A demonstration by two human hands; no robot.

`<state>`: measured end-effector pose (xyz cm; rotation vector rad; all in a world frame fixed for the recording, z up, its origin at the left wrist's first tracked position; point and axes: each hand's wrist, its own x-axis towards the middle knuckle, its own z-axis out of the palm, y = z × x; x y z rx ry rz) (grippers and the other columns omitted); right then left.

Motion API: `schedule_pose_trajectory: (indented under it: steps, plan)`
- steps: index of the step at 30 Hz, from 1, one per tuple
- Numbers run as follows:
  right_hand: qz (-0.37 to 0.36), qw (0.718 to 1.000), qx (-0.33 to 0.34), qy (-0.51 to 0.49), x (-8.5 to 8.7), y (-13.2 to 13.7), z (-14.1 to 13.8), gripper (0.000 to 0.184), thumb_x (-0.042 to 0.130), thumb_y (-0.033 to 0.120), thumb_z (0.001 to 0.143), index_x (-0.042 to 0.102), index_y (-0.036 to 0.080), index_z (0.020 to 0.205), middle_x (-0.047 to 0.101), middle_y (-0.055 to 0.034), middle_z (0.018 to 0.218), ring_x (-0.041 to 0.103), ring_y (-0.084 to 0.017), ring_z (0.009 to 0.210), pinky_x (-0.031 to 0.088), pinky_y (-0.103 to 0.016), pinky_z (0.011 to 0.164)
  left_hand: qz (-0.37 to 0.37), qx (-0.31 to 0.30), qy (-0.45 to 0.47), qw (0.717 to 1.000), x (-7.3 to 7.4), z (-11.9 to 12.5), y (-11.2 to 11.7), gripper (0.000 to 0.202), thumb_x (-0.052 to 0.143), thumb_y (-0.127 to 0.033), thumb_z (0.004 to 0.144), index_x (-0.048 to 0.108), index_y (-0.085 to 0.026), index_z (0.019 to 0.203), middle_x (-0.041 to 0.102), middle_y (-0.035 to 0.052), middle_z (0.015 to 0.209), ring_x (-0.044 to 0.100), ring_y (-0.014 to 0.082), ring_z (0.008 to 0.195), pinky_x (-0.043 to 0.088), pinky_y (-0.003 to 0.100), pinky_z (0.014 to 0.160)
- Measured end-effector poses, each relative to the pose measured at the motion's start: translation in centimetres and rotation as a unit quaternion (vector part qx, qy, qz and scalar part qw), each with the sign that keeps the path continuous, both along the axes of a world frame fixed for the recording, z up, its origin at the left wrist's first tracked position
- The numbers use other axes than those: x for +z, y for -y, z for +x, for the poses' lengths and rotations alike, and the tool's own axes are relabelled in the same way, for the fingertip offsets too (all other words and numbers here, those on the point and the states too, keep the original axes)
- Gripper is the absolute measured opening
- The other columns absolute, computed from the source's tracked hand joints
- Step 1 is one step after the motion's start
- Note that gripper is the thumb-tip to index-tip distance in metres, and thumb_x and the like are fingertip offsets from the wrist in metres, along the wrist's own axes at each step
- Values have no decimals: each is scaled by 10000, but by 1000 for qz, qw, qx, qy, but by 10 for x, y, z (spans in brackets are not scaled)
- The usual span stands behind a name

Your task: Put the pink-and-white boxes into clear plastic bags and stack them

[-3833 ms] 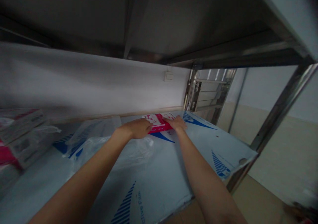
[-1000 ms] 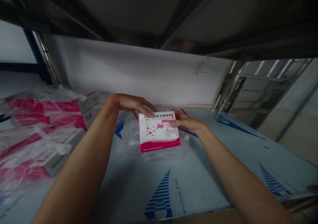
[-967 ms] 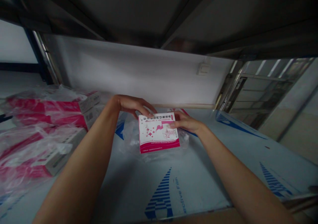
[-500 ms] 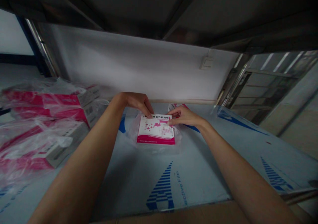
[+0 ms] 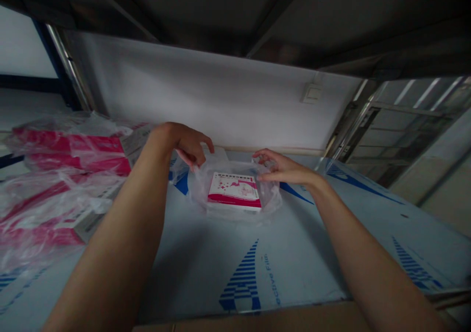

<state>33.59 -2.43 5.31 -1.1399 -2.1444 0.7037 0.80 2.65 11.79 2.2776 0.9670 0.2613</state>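
A flat white and pink box (image 5: 235, 189) lies in the middle of a crumpled clear plastic bag (image 5: 270, 202) on the film-covered surface. At the bag's far left edge, my left hand (image 5: 187, 145) is bent down, its fingers pinching the plastic. On the far right side, my right hand (image 5: 283, 167) has its thumb and curled fingers around the bag's edge. The box itself is free of both hands, with its printed face up. The fingertips of my right hand are partly veiled by the plastic.
Several pink and white boxes in clear plastic bags (image 5: 73, 148) are piled at the left. Blue-printed protective film (image 5: 294, 263) covers the surface. A white wall with a switch (image 5: 312, 94) stands behind, and a dark shelf (image 5: 221, 17) hangs low overhead.
Both hands have let go of the box and moved apart to the bag's edges. The bag's rim now stands up and spreads wider around the box.
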Motion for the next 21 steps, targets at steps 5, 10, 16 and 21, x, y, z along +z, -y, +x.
schedule_pose_trajectory:
  steps: [5, 10, 16, 21]
  plan:
    - [-124, 986, 101, -55, 14, 16, 5, 752, 810, 207, 633, 548, 288, 1333, 680, -43, 1166, 672, -158, 772, 544, -242, 563, -9, 18, -58, 998, 45, 3, 32, 647, 650, -232, 737, 498, -210, 1366, 746, 0, 744, 734, 207, 721, 531, 252, 654]
    - [11, 969, 24, -244, 21, 17, -3, 560, 741, 273, 671, 584, 295, 1208, 668, -62, 1241, 682, -209, 868, 565, -321, 667, 110, -121, 92, 982, 52, 2, 41, 503, 650, -297, 788, 556, -301, 1281, 730, -45, 890, 729, 179, 928, 503, 277, 857]
    - [179, 933, -64, -307, 17, 7, -26, 366, 693, 325, 746, 575, 318, 1092, 673, -32, 1210, 673, -229, 989, 549, -419, 888, 62, -113, 216, 968, 22, 14, 23, 414, 664, -378, 833, 525, -287, 1212, 704, 87, 1236, 683, 217, 1102, 511, 341, 867]
    - [216, 925, -42, -311, 16, 17, -52, 304, 762, 326, 755, 594, 286, 1005, 707, -23, 1057, 685, -230, 995, 542, -430, 944, -72, -161, 207, 962, 12, 50, 17, 397, 749, -272, 733, 595, -229, 1096, 676, 78, 1286, 690, 216, 1074, 507, 313, 862]
